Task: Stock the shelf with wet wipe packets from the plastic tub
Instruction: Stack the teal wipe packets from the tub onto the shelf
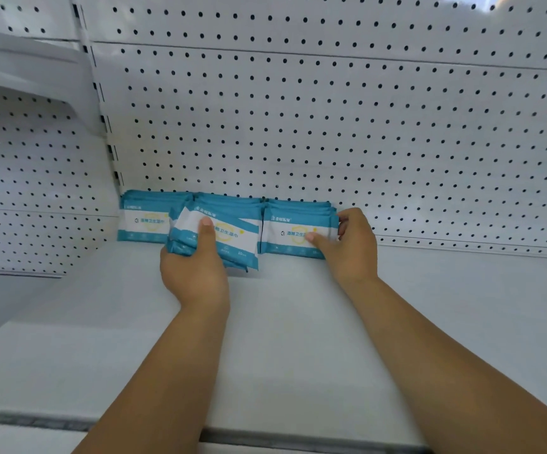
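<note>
Shelf lip (298,435): a grey strip along the bottom of the frame. The white shelf (298,339) runs from it up to the back wall.
Forearms: both bare, rising from the bottom centre and lower right and spreading slightly as they reach deep toward the back of the shelf.
Left hand (196,273): centre left, back of the hand toward the camera. The thumb presses flat on the front packet and the fingers curl under and behind, closed round a load.
Bundle of wet wipe packets (233,239): several blue-and-white packs fanned and tilted in the left hand's grip. Their lower corners are at or just above the shelf, likely held together so they go in as one block.
Right hand (352,249): centre right. The thumb lies across the front of the standing stack and the fingers wrap its right end, clamping it, probably to keep it upright and tight while the bundle goes in.
Right-hand stack (293,235): on edge, label forward, against the back wall.
Left stack (141,224): upright near the corner, partly hidden by the bundle.
Middle stack (229,204): only its tops show behind the bundle.
Pegboard back panel (331,126): white and perforated, filling the upper frame.
Plastic tub: not in view.
</note>
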### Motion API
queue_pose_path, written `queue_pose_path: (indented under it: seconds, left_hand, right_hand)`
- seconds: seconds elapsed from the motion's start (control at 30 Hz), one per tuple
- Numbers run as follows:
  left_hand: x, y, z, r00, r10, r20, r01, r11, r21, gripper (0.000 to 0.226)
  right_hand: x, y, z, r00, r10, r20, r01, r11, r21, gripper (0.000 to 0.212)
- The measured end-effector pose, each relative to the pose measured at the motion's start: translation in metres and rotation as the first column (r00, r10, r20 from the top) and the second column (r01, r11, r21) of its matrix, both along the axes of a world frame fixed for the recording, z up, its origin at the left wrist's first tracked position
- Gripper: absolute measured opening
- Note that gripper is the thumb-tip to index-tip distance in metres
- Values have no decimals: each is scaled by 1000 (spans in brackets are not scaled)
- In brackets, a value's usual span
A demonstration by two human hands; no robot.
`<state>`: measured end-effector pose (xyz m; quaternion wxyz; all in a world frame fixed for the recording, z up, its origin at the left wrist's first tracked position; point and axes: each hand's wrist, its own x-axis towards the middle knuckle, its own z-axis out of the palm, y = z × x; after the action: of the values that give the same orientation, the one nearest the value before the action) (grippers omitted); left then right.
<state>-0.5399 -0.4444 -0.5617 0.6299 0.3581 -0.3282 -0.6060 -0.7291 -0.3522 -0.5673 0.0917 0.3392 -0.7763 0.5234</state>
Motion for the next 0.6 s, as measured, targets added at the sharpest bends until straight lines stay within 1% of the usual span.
queue_pose_path:
  seconds: [0.2, 0.27, 0.33, 0.37, 0.4, 0.43, 0.47, 0.53, 0.57, 0.6]
  left_hand:
    - [6, 8, 7, 999, -52, 11, 52, 999, 11, 39]
    - [7, 12, 11, 994, -106, 16, 106, 994, 1, 42]
    - [8, 16, 14, 982, -190, 7, 190, 982, -7, 41]
    - [8, 18, 15, 970, -244, -5, 244, 970, -16, 37]
    - [8, 19, 15, 954, -299, -10, 298, 954, -27, 31]
    - [7, 20, 16, 938, -346, -6, 346, 938, -38, 28]
    - [7, 22, 16, 923, -384, 4, 384, 922, -51, 28]
    - [6, 23, 16, 901, -432, 26, 433, 898, -80, 33]
    - [5, 23, 16, 894, -446, 39, 448, 889, -89, 35]
    - [5, 24, 15, 887, -458, 48, 461, 882, -95, 37]
  right_hand:
    - [3, 8, 3, 999, -29, 18, 29, 999, 21, 57]
    - [8, 13, 10, 998, -41, -46, 40, 999, -19, 60]
    - [22, 20, 20, 992, -4, -123, -10, 994, -107, 45]
    - [32, 23, 26, 992, 44, -120, -62, 987, -148, 34]
    - [41, 26, 30, 991, 109, -80, -122, 977, -176, 27]
    - [50, 29, 34, 982, 187, -13, -186, 965, -185, 25]
    - [57, 31, 37, 962, 265, 60, -251, 952, -174, 28]
    - [63, 32, 38, 903, 392, 178, -378, 919, -109, 42]
    - [65, 32, 38, 872, 435, 226, -427, 900, -85, 48]
    - [65, 31, 36, 847, 461, 265, -458, 886, -77, 50]
